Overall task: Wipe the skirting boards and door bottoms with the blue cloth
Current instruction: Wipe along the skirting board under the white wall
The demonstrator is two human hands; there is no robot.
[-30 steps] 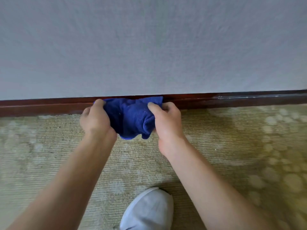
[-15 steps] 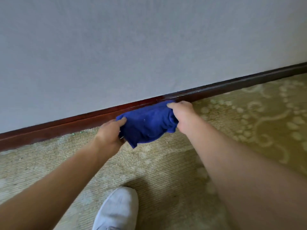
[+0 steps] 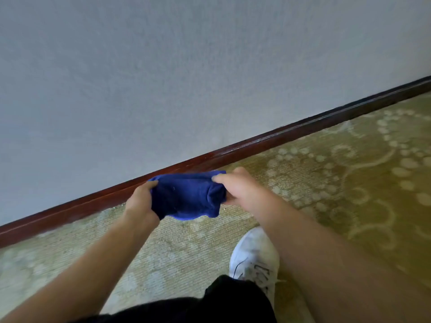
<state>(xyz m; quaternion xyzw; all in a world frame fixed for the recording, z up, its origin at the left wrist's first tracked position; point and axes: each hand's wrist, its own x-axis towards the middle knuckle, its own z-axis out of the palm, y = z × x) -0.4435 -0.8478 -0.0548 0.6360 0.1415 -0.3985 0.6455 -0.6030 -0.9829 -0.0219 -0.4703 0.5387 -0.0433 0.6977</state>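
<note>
**Blue cloth held bunched between two hands, just off the skirting**

A pale grey wall [image 3: 186, 78] with a fine, grainy texture fills the upper part of the view. Below it lies a yellow-green carpet [image 3: 349, 183], ribbed in weave, with paler dots and curling lines. Between the two runs the skirting board [image 3: 291, 134], a narrow strip of glossy dark red-brown wood that slants from lower left up to upper right.

A white laced shoe [image 3: 255, 255] stands on the carpet, toe toward the wall, with dark trouser cloth [image 3: 221, 304] at the bottom edge.

The blue cloth [image 3: 186, 197] is a soft, nubby deep-blue towel, bunched into a thick roll and held above the carpet, just in front of the skirting; whether its far edge touches the wood cannot be told. Its long axis runs left to right, roughly along the board, with a loose fold hanging down. The left hand [image 3: 140, 201] grips the left end with curled fingers; the right hand [image 3: 235, 185] pinches the right end, fingers curled over the top.
</note>
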